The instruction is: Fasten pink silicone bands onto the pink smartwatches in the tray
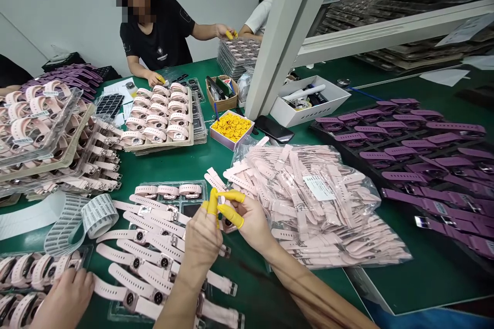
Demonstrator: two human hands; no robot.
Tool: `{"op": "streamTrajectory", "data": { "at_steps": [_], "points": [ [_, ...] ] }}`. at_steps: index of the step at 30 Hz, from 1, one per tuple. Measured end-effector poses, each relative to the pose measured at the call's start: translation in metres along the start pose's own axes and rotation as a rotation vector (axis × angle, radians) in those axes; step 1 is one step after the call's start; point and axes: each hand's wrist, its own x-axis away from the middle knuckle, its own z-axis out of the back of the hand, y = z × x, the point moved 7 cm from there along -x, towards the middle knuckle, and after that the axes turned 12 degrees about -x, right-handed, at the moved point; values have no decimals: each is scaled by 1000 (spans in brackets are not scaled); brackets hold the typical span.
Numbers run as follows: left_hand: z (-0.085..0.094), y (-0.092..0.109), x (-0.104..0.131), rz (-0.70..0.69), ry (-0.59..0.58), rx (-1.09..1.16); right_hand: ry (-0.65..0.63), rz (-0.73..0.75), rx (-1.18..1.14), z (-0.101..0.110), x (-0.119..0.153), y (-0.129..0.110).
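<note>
My left hand [203,236] and my right hand [249,216] meet near the middle of the view, with yellow finger covers on several fingertips. Both are closed in a pinch on a pink-strapped smartwatch [228,224]. My fingers hide much of it; a strap end seems to stick up beyond them. Left of my hands, rows of pink smartwatches [158,257] lie with straps stretched out over clear trays. Just right of my right hand rests a clear plastic bag [309,190] stuffed with pink watch straps.
A label roll [99,216] and stacked trays of pink watches [34,128] sit at left. Beyond are a box of yellow finger covers [231,127], a phone [275,128] and a white post [281,36]. Purple watches [405,149] lie right. Another person's hand [69,295] is lower left; a co-worker [154,36] sits opposite.
</note>
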Motion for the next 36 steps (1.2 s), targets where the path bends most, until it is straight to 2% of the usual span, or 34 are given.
{"op": "streamTrajectory", "data": {
  "at_steps": [4,7,10,12,14,16,18,20,24,26,28,33,36],
  "points": [
    [6,-4,1,45,92,54,-1,32,23,-1,2,-3],
    [1,-3,1,39,58,120,-8,7,44,-2,2,1],
    [-4,-8,2,116,30,212,-39,35,120,-4,2,1],
    [-8,-11,4,165,-22,332,-51,132,252,-4,1,-6],
    [-9,-11,6,182,-116,526,-54,298,426,-2,3,-18],
    [-7,-10,8,188,-211,724,-68,475,585,-2,7,-28],
    [-2,-10,6,189,-252,819,-97,598,709,-3,12,-33],
    [5,-12,1,177,-198,777,-139,657,819,-6,16,-32],
    [20,-10,-7,108,88,563,-189,699,941,-14,20,-29],
    [25,-11,-6,133,209,514,-199,680,974,-19,22,-26],
    [28,-19,-3,239,297,526,-210,618,1012,-23,23,-21],
    [26,-56,9,737,472,826,-281,443,1044,-27,24,-4],
    [19,-61,7,844,488,1066,-312,414,998,-28,23,-2]
  ]
}}
